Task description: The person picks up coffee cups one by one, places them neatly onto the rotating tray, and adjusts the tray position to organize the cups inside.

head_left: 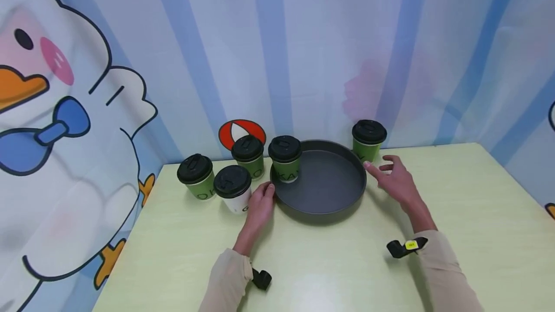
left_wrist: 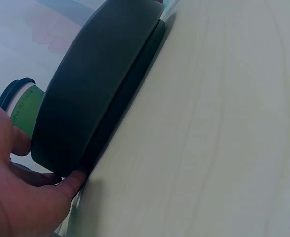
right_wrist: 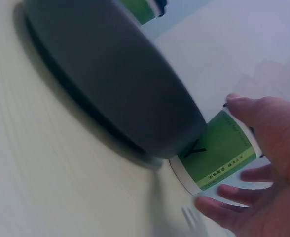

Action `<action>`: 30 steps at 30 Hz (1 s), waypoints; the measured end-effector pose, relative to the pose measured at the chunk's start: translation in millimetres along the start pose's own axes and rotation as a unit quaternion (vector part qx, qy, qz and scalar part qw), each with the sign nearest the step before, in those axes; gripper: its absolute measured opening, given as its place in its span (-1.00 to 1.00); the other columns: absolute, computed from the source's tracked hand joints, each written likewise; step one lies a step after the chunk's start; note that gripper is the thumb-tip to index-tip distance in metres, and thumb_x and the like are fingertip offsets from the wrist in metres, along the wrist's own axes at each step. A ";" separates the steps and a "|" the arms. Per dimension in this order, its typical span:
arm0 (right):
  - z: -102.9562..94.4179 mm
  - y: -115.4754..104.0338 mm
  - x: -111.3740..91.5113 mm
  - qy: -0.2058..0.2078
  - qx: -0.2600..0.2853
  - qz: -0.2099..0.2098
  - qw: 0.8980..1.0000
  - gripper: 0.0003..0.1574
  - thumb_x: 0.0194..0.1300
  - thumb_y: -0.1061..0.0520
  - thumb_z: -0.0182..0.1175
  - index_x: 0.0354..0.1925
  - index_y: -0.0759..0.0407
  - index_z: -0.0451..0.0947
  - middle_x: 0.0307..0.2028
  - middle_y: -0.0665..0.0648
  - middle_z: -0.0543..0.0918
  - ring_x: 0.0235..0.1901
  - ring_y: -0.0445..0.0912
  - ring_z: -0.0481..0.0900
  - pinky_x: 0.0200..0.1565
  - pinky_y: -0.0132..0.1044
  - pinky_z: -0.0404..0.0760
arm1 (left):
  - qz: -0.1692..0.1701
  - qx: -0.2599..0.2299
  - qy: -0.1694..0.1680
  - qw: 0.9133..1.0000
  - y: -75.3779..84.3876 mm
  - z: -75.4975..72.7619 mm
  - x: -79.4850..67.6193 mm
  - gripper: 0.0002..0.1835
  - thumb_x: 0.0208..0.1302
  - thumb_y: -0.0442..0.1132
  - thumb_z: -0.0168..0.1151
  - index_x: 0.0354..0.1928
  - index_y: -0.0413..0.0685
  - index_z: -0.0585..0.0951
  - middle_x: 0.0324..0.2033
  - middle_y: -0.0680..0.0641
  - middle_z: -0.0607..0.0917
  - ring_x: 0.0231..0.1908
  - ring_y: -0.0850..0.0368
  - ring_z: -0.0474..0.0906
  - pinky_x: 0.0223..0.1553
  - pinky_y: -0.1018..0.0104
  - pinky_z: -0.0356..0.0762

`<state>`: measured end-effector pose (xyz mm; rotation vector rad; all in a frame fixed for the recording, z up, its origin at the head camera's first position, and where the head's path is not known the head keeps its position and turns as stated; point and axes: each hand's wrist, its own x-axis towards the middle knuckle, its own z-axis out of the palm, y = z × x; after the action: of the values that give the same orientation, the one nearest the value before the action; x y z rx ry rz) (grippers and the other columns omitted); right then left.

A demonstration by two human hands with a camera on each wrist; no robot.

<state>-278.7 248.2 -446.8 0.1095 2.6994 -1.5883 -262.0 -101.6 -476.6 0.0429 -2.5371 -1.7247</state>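
Observation:
A round dark grey pan (head_left: 325, 182) sits on the table, with a green paper cup (head_left: 286, 160) with a black lid standing inside its left part. My left hand (head_left: 261, 203) grips the pan's left edge, thumb at the rim and fingertips under the wall in the left wrist view. To the right of the pan, my right hand (head_left: 396, 182) is spread with nothing between its fingers. Its thumb points toward the pan's right rim. Just behind that hand stands another green cup (head_left: 367, 141) with a black lid, beside the pan.
Left of the pan stand a white cup (head_left: 236, 194), a green cup (head_left: 199, 179) and another green cup (head_left: 251, 158), all black-lidded. The white one is close beside my left hand. A printed curtain (head_left: 312, 52) hangs behind the pale table (head_left: 329, 264).

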 end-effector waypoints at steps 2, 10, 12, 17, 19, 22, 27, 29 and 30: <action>-3.8 -0.5 6.9 0.044 -0.035 -0.028 0.998 0.29 0.40 -0.46 0.17 0.59 0.37 -0.10 0.39 0.56 0.29 0.26 0.40 0.47 0.19 0.26 0.51 | 0.003 -0.002 -0.002 1.000 1.9 0.8 0.8 -0.47 0.64 -0.13 -0.10 0.39 -0.41 0.44 0.33 -0.36 0.52 0.37 -0.24 0.41 0.40 -0.08 0.34; -18.4 -10.0 47.1 0.105 -0.097 -0.135 0.980 0.32 0.36 -0.32 0.32 0.58 0.42 -0.11 0.40 0.58 0.22 0.35 0.43 0.28 0.27 0.37 0.35 | 0.015 0.011 0.009 1.000 3.0 1.4 2.8 -0.48 0.63 -0.15 -0.10 0.36 -0.43 0.47 0.30 -0.37 0.55 0.36 -0.25 0.42 0.41 -0.08 0.33; -19.9 -13.3 54.3 0.092 -0.106 -0.136 0.981 0.36 0.34 -0.35 0.33 0.60 0.40 -0.14 0.45 0.57 0.16 0.41 0.43 0.20 0.32 0.39 0.29 | 0.012 0.011 0.010 1.000 1.7 1.0 2.2 -0.48 0.63 -0.14 -0.10 0.36 -0.42 0.47 0.30 -0.37 0.55 0.36 -0.25 0.42 0.41 -0.08 0.33; -19.1 -20.2 65.6 0.060 -0.116 -0.132 0.983 0.40 0.32 -0.34 0.36 0.61 0.39 -0.19 0.50 0.57 0.08 0.47 0.43 0.10 0.38 0.40 0.19 | 0.012 0.012 0.009 1.000 -0.3 0.5 -0.8 -0.48 0.63 -0.14 -0.10 0.36 -0.43 0.47 0.29 -0.37 0.55 0.35 -0.26 0.42 0.40 -0.09 0.34; -17.2 -21.6 69.6 0.060 -0.109 -0.134 0.983 0.39 0.32 -0.31 0.37 0.61 0.40 -0.17 0.50 0.56 0.11 0.47 0.42 0.13 0.38 0.38 0.21 | 0.013 0.012 0.009 1.000 0.7 0.4 -1.1 -0.48 0.62 -0.14 -0.10 0.36 -0.43 0.47 0.30 -0.37 0.55 0.35 -0.25 0.42 0.40 -0.09 0.34; -13.5 -22.2 74.6 0.067 -0.091 -0.138 0.984 0.36 0.31 -0.28 0.39 0.60 0.39 -0.14 0.49 0.54 0.15 0.45 0.40 0.17 0.38 0.36 0.23 | 0.020 0.011 0.012 1.000 1.5 1.2 -0.3 -0.47 0.61 -0.14 -0.09 0.35 -0.44 0.48 0.29 -0.37 0.56 0.35 -0.26 0.43 0.39 -0.09 0.36; -6.0 -22.4 80.1 0.076 -0.085 -0.146 0.983 0.30 0.30 -0.21 0.42 0.57 0.41 -0.07 0.43 0.55 0.23 0.42 0.40 0.22 0.38 0.33 0.25 | 0.021 0.008 0.014 1.000 -1.2 2.5 0.5 -0.48 0.62 -0.13 -0.08 0.34 -0.41 0.50 0.27 -0.35 0.58 0.32 -0.24 0.47 0.36 -0.09 0.39; -4.1 -22.9 80.8 0.078 -0.084 -0.151 0.982 0.26 0.30 -0.19 0.42 0.55 0.44 -0.03 0.40 0.56 0.26 0.39 0.40 0.25 0.37 0.32 0.27 | 0.019 0.008 0.014 1.000 -2.0 1.8 0.6 -0.49 0.62 -0.14 -0.08 0.34 -0.41 0.50 0.27 -0.35 0.58 0.31 -0.23 0.48 0.36 -0.08 0.40; -3.7 -23.3 80.7 0.079 -0.082 -0.154 0.981 0.24 0.30 -0.17 0.42 0.54 0.44 -0.01 0.39 0.55 0.28 0.38 0.40 0.27 0.36 0.32 0.28 | 0.018 0.006 0.014 1.000 -2.0 1.0 0.4 -0.49 0.62 -0.13 -0.08 0.35 -0.41 0.50 0.26 -0.35 0.58 0.30 -0.23 0.48 0.35 -0.08 0.41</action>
<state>-360.6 244.8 -428.0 -0.2006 3.0851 -1.4659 -262.5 -101.5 -478.8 0.0211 -2.5124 -1.6851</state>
